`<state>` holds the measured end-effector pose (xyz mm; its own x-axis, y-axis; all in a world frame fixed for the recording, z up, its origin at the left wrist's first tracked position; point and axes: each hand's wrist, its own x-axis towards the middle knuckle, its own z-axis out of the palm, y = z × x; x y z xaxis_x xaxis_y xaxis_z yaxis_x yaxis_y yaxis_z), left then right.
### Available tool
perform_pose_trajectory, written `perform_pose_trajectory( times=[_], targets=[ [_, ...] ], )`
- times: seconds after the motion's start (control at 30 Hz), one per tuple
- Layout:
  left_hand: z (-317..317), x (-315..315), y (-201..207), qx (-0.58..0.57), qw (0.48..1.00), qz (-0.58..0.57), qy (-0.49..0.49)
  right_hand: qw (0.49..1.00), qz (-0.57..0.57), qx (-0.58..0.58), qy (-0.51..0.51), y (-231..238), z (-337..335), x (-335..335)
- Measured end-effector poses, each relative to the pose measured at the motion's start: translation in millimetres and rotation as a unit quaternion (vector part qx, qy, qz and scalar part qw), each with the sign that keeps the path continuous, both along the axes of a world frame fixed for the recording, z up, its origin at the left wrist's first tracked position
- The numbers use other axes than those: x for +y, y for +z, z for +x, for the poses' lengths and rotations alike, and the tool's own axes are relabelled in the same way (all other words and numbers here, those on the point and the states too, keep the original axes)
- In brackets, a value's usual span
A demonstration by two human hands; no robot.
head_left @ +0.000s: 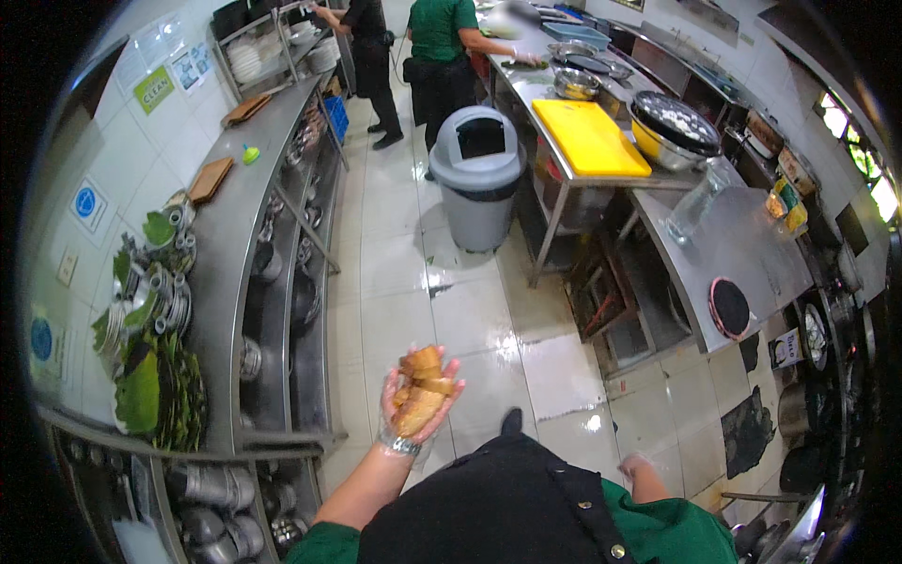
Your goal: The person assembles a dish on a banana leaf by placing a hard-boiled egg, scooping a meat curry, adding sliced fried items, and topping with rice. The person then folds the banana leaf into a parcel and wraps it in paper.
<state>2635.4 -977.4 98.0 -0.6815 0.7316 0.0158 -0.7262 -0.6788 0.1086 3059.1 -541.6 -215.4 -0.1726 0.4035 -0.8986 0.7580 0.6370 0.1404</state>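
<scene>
In front of my body my left hand (435, 420) is turned palm up, in a clear plastic glove, with its fingers curled around the food. On the palm rest pieces of browned cooked meat (420, 404), which look like slabs of pork belly. Low at my right side hangs my right hand (637, 464), also in a clear glove. It is small and partly hidden by my sleeve, and its fingers cannot be made out. It touches nothing that I can see.
A grey bin (479, 179) stands ahead on the tiled floor (395, 282). On the left runs a steel counter (221, 282) with stacked green leaves (160, 395). To the right, a table carries a yellow cutting board (590, 138). Two people work at the far end.
</scene>
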Motion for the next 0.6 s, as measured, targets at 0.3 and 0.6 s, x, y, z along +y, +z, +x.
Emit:
perform_pose_trajectory(
  times=[0.3,0.6],
  targets=[
    [-212,-3,10,-0.026,0.982,-0.033,0.187,0.978,0.139,0.068,-0.139,71,-299,100],
    [-409,-12,10,-0.049,0.955,-0.029,0.292,0.741,-0.069,0.602,0.288,262,-911,-16]
  ],
)
